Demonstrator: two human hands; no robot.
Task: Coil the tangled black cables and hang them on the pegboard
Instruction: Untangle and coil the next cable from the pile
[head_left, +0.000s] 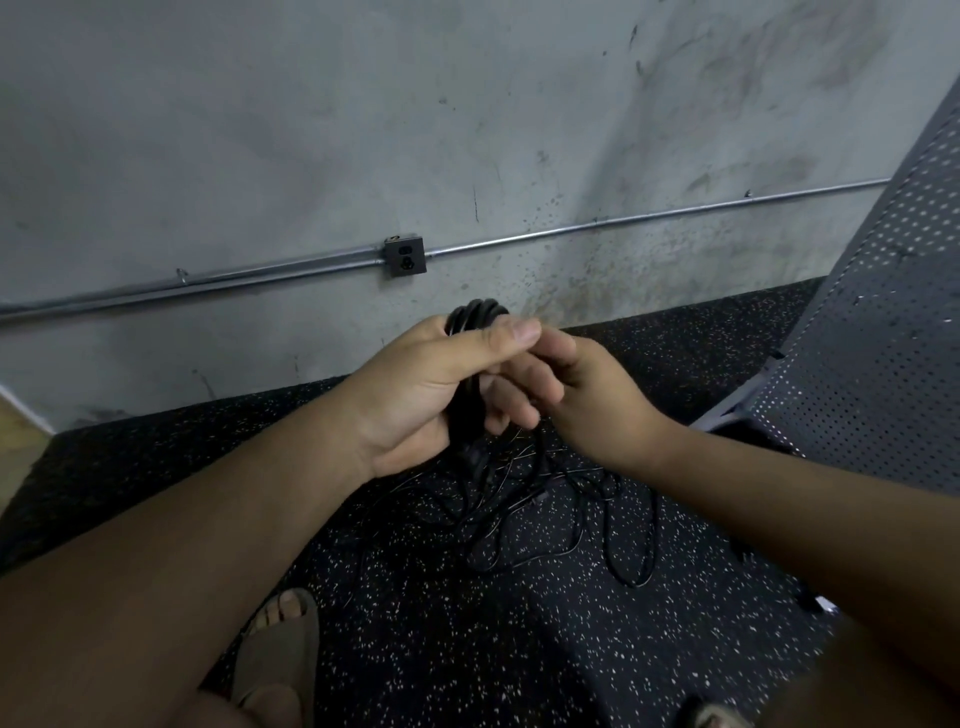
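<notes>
Coil: one bundle of black cable, the coil (475, 312), was held up in the air above the floor, between the wall's foot and the person's feet. Its top loops showed above the fist and a dark length hung below the palm; the middle was hidden, and the turns were too dark to count.
Left hand: the left hand (431, 384) was clenched round the coil, with the thumb laid across the top.
Right hand: the right hand (587, 395) had its fingers curled against the left hand's fingertips. Whether it pinched a strand could not be told.
Loose cables: the loose cables (545, 519) lay tangled on the floor below both hands. The thin black loops crossed one another, and single cables could not be counted against the dark ground.
Floor: the floor (467, 649) was black with pale flecks.
Pegboard: one grey perforated pegboard (872, 312) leaned at the floor's right edge, cut off by the frame.
Wall: the wall (363, 130) was stained grey, with one metal conduit (623, 221) and one outlet box (405, 255).
Feet: one sandalled foot (283, 639) showed at the floor's near edge; a second was mostly cut off.
</notes>
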